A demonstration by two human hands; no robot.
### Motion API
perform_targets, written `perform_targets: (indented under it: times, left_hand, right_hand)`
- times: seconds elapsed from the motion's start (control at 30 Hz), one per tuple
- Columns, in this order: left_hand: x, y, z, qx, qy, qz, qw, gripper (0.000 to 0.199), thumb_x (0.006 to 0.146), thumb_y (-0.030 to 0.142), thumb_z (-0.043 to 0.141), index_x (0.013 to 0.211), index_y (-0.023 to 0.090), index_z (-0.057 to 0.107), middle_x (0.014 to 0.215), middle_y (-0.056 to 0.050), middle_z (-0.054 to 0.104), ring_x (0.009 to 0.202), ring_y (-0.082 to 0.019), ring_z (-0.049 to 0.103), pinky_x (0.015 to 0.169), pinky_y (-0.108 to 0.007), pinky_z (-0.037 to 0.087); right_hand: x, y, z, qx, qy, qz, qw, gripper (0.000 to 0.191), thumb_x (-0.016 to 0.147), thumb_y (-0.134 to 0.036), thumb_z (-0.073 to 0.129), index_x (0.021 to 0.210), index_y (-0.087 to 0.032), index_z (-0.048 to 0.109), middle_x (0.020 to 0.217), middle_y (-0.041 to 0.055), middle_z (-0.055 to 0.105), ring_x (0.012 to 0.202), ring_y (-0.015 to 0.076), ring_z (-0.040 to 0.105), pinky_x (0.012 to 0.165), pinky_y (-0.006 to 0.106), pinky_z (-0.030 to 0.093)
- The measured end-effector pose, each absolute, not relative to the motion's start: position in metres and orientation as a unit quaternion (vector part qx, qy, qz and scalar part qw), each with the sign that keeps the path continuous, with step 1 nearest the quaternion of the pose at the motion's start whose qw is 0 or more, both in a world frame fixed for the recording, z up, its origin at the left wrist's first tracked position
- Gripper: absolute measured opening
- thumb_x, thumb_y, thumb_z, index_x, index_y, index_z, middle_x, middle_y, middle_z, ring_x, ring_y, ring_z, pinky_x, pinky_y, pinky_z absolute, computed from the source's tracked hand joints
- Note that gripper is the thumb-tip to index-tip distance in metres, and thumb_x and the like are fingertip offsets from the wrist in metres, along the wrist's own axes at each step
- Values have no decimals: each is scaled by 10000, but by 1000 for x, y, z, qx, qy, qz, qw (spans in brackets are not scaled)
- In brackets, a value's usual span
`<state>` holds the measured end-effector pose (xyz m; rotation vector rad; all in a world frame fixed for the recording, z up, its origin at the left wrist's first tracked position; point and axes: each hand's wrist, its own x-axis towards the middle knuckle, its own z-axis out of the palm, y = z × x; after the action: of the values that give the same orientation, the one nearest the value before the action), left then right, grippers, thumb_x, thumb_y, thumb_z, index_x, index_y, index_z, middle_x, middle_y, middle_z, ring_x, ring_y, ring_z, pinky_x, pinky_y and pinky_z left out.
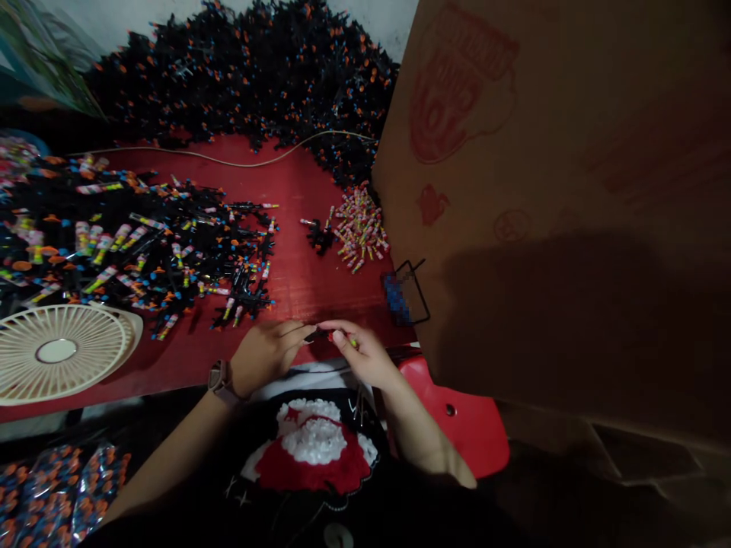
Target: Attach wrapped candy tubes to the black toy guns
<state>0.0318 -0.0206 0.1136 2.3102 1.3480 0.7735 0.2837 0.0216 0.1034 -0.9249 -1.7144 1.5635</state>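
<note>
- We're right on the pinch: left hand [266, 356] curled, fingertips reaching in to the small dark piece [320, 333], a red bit on it, too small to ID
- Right hand [362, 352] closed in a tight pinch on the same piece, w/ a yellow-green tip showing by the thumb; can't tell if that's a separate part
- Both hands are just above the near edge of the red counter [302, 297], piece held b/w them, off the surface
- Good form here: fingertips only, wrists low, forearms angled in, so a tiny part stays steady
- Wristwatch [221, 382] on the left wrist, well clear of the pinch
- Ahead, a spread of black parts w/ striped sticks [171, 251] lies left of centre, a loose pile of striped sticks [359, 228] to the right
- Small black assembly [318, 236] sits just beside that pile
- Big heap of black parts w/ orange and blue bits [240, 76] behind, cream cable [228, 160] across the counter
- Cream round fan [57, 350] lies flat at left, cardboard sheet [542, 190] blocks the right
</note>
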Motion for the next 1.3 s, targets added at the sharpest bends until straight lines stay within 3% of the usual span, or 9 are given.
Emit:
perform_targets:
  times: [0.13, 0.27, 0.43, 0.7, 0.83, 0.97, 1.1, 1.2, 1.3]
  left_hand:
    - [32, -22, 114, 851, 463, 222, 115, 397, 1050, 134, 512, 1336, 231, 769, 1195, -92, 836, 928, -237, 794, 838, -367, 647]
    - [34, -25, 115, 868, 454, 186, 73, 411, 1044, 93, 478, 1346, 203, 734, 1170, -89, 833, 929, -232, 790, 833, -369, 636]
    - [38, -26, 117, 886, 431, 169, 35, 443, 1005, 63, 494, 1370, 190, 712, 1124, -93, 818, 920, -251, 769, 815, -388, 616]
    - [41, -30, 122, 892, 438, 111, 9, 484, 953, 40, 545, 1395, 162, 701, 1141, -111, 793, 935, -256, 736, 862, -404, 596]
    - [46, -25, 118, 894, 435, 111, 3, 470, 953, 39, 563, 1380, 148, 727, 1052, -114, 782, 916, -271, 716, 855, -417, 572]
    - [29, -5, 114, 872, 482, 80, 28, 427, 979, 71, 560, 1309, 217, 789, 1043, -117, 795, 943, -279, 720, 847, -425, 554]
    - [-31, 28, 125, 768, 639, 47, -4, 373, 1029, 214, 538, 1278, 235, 815, 1210, -172, 788, 1134, -363, 704, 976, -526, 546]
    - [-69, 60, 134, 693, 712, 90, -58, 536, 957, 450, 693, 1434, 207, 732, 1542, -228, 633, 1469, -497, 504, 1182, -678, 422]
    - [-58, 104, 124, 723, 672, 161, -1, 644, 974, 561, 668, 1504, 197, 662, 1564, -201, 605, 1485, -429, 511, 1269, -593, 389]
  right_hand:
    - [286, 22, 102, -358, -681, 561, 306, 436, 1102, -559, 592, 1238, -205, 808, 1150, 103, 833, 990, 225, 755, 867, 336, 573]
    - [289, 21, 100, -354, -687, 571, 278, 422, 1101, -530, 593, 1249, -203, 815, 1088, 85, 843, 832, 186, 730, 744, 290, 543]
    - [287, 20, 94, -378, -674, 558, 302, 344, 1067, -471, 640, 1178, -204, 828, 1107, 94, 846, 927, 215, 754, 829, 320, 561]
    - [281, 23, 80, -386, -649, 587, 291, 375, 1079, -488, 580, 1086, -188, 805, 861, 54, 780, 765, 192, 699, 722, 291, 533]
    - [264, 19, 63, -433, -664, 492, 360, 344, 1070, -440, 558, 937, -212, 778, 952, 90, 811, 899, 239, 741, 840, 340, 559]
    - [256, 36, 40, -441, -668, 489, 347, 383, 1100, -464, 489, 1030, -214, 769, 998, 99, 817, 921, 241, 760, 840, 331, 571]
    - [269, 62, 15, -522, -649, 433, 345, 414, 1107, -472, 441, 1202, -191, 730, 908, 92, 790, 809, 240, 748, 755, 315, 557]
    - [276, 67, 0, -556, -660, 368, 347, 394, 1106, -482, 464, 1166, -209, 741, 966, 111, 807, 865, 253, 763, 786, 316, 555]
    - [275, 64, -7, -542, -687, 343, 340, 366, 1110, -469, 481, 1157, -224, 749, 1052, 117, 822, 919, 253, 773, 831, 314, 556]
